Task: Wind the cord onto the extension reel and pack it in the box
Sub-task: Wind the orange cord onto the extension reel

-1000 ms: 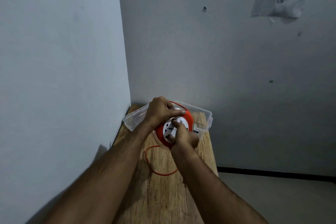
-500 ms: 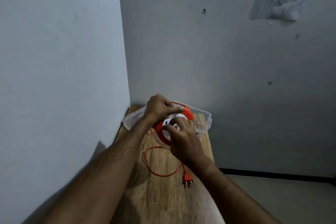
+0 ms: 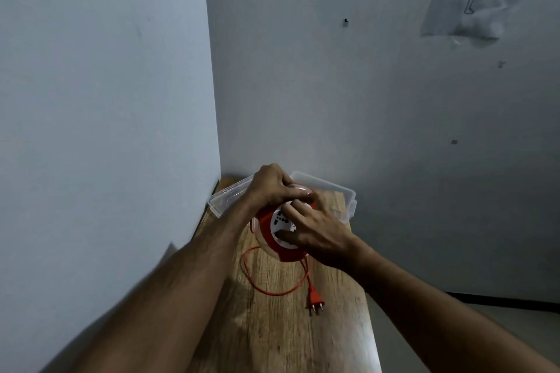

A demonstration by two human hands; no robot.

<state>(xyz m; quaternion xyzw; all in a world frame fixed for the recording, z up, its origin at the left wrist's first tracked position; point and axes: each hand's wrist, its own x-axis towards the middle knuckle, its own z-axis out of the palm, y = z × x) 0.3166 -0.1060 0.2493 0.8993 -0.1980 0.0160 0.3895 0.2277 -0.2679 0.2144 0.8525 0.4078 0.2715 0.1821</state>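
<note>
Left hand (image 3: 272, 188) clamps reel (image 3: 283, 232) rim, right hand (image 3: 315, 228) fingers curl round hub; cord (image 3: 257, 278) loop, plug (image 3: 315, 301) below unwound; box (image 3: 339, 191) beyond, empty.

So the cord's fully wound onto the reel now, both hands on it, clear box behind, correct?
Not fully. In the head view a loop of orange cord and its plug lie loose on the table. Both hands (left hand, right hand) are on the reel, clear box behind.
</note>
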